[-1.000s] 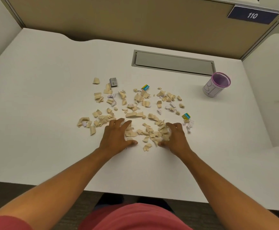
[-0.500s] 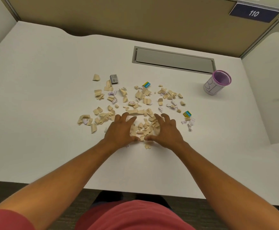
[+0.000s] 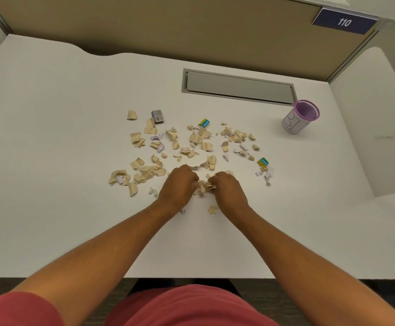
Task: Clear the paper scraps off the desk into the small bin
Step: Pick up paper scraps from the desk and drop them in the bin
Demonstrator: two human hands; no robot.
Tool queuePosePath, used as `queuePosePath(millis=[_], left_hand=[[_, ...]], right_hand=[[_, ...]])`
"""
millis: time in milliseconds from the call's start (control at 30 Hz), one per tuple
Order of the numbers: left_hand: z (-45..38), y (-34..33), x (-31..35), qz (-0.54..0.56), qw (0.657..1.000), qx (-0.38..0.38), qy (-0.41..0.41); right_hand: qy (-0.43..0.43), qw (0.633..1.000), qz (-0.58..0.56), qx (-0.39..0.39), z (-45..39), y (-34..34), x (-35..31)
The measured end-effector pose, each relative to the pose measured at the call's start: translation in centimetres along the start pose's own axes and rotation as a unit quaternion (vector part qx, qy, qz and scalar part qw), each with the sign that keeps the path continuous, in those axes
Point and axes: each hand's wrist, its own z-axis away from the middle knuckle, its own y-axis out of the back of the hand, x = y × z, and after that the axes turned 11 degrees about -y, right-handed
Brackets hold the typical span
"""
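Observation:
Several tan and white paper scraps [image 3: 196, 140] lie scattered over the middle of the white desk [image 3: 50, 114]. My left hand [image 3: 177, 187] and my right hand [image 3: 227, 189] rest on the desk side by side with fingers curled inward, pinching a small heap of scraps [image 3: 202, 187] between them. One tan scrap [image 3: 212, 209] lies just below my right hand. The small bin [image 3: 300, 116], a white cup with a purple rim, stands upright at the back right, far from both hands.
A grey recessed cable tray [image 3: 236, 87] sits at the desk's back. A small grey box [image 3: 157, 115] and two blue-yellow pieces [image 3: 204, 123] [image 3: 262, 161] lie among the scraps. A tan partition [image 3: 168, 24] walls the back; a white side surface [image 3: 380, 128] stands to the right.
Both hands slid together from flat and apart, fingers curling in, sweeping the near scraps into one heap held between them.

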Motion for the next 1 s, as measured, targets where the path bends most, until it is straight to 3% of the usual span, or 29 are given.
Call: queuePosePath(millis=[100,200,300,433,567,800,1000], left_hand=[[-0.4,0.6,-0.1,0.092,0.994,0.044,0.036],[-0.8,1.2,-0.1,0.226,0.965,0.076,0.112],[-1.4,1.7,0.5,0.353,0.915,0.084,0.174],[-3.4,1.6,2.3,0.444,0.864,0.089,0.221],[-6.3,0.6,5.3,0.514,0.825,0.078,0.22],[-12.3,-2.1,11.8,0.566,0.794,0.086,0.205],[-16.4,-4.1,15.7,0.581,0.775,0.112,0.223]], right_hand=[[-0.074,0.988,-0.133,-0.008,-0.3,0.5,0.0],[-0.138,0.949,-0.283,-0.009,-0.8,1.2,0.4],[-0.212,0.863,-0.454,-0.06,-1.3,2.1,1.3],[-0.242,0.742,-0.615,-0.113,-1.6,4.3,3.3],[-0.23,0.698,-0.668,-0.122,-2.5,7.8,7.0],[-0.215,0.75,-0.626,-0.013,-9.0,16.6,17.3],[-0.178,0.933,-0.299,0.094,-18.3,22.5,24.6]])
